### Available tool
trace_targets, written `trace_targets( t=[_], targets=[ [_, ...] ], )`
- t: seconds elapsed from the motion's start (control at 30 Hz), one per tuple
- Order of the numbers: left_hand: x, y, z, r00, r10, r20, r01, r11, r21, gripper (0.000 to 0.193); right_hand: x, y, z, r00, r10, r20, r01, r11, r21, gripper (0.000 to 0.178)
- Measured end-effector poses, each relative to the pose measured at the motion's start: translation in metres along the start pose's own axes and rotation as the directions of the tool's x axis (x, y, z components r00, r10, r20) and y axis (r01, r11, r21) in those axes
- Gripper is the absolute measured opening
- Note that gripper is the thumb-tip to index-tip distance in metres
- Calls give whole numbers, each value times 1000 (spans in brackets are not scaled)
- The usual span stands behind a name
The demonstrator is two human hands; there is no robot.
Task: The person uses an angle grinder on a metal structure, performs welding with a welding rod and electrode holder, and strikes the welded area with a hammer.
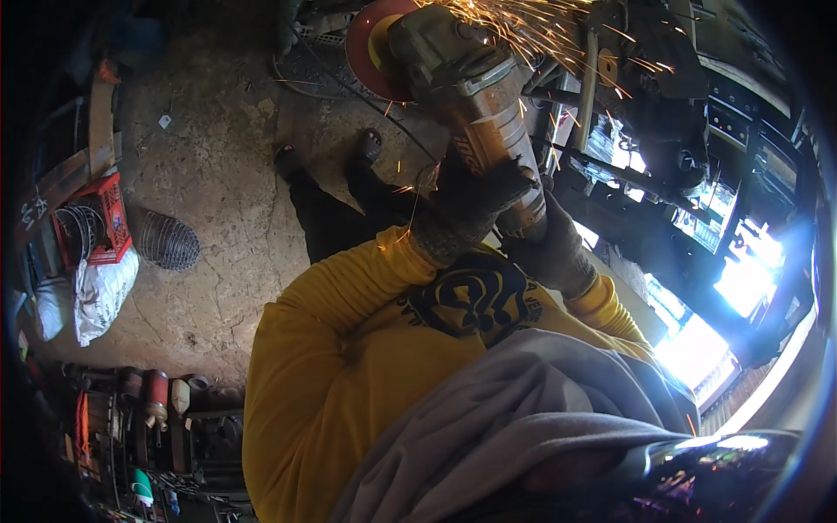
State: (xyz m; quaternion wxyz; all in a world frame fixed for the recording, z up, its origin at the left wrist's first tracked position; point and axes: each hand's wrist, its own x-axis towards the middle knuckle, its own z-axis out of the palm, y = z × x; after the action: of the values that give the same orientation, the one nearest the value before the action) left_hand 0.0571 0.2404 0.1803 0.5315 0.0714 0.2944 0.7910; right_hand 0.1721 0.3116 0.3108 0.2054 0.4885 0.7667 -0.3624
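Cracked concrete workshop floor lies below. Both gloved hands, left hand and right hand, are wrapped tight around an angle grinder, its red disc throwing sparks off the far metal frame; grinding looks mid-way.

- A long-sleeved yellow shirt covers the torso and both arms, its cloth creased at the elbows.
- A large black printed emblem of curling shapes sits on the shirt's chest, just below the hands.
- The left hand wears a dark, worn work glove with a ribbed knit cuff, grey with dust.
- The right hand wears a matching dark glove, its cuff meeting the yellow sleeve.
- A grey cloth drapes near the camera, folded in soft ridges.
- Black trousers run to dark shoes at the far end.
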Motion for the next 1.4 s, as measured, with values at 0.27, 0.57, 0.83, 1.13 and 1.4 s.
trace_targets(
  t=[0.27,0.57,0.83,1.13,1.4],
  targets=[
    [3,3,-8,747,571,340,-590,333,736,36,2,5,0,999,-45,5,45,999,-3,71],
    [0,2,7,949,315,-19,-285,882,376,32,5,-3,-3,999,-54,0,53,995,86,68],
    [3,-20,2,974,226,15,-218,918,332,38,2,-2,-5,997,-68,-36,69,997,25,68],
    [6,-18,10,996,-75,-46,72,995,-63,46,2,9,-2,1000,-29,-13,29,997,65,72],
    [7,-23,6,999,35,-37,-31,994,106,40,3,3,-6,1000,17,7,-18,999,31,71]
  ],
)
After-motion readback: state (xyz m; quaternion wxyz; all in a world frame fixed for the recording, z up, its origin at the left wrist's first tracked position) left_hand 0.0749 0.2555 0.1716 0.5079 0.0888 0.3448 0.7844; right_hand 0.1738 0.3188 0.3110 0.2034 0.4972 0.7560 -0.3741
